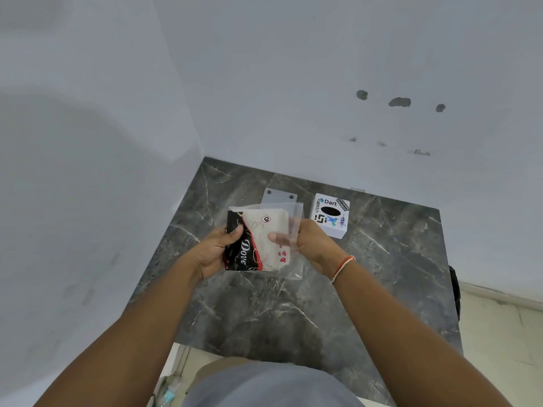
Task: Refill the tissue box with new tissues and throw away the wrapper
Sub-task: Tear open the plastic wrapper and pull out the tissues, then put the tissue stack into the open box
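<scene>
I hold a pack of tissues [258, 239] above the dark marble table [293, 306]. Its clear plastic wrapper [295, 212] has a black panel printed "Dove" and red marks. My left hand [216, 249] grips the pack's black left end. My right hand [308, 240] pinches the clear wrapper's right side, with its thumb across the white tissues. A white tissue box [330, 215] with stickers and a dark oval slot stands on the table just right of the pack.
A clear flat plate [279, 196] with two dark holes lies on the table behind the pack. Grey walls close the corner at left and back. A dark object [454, 292] hangs at the table's right edge.
</scene>
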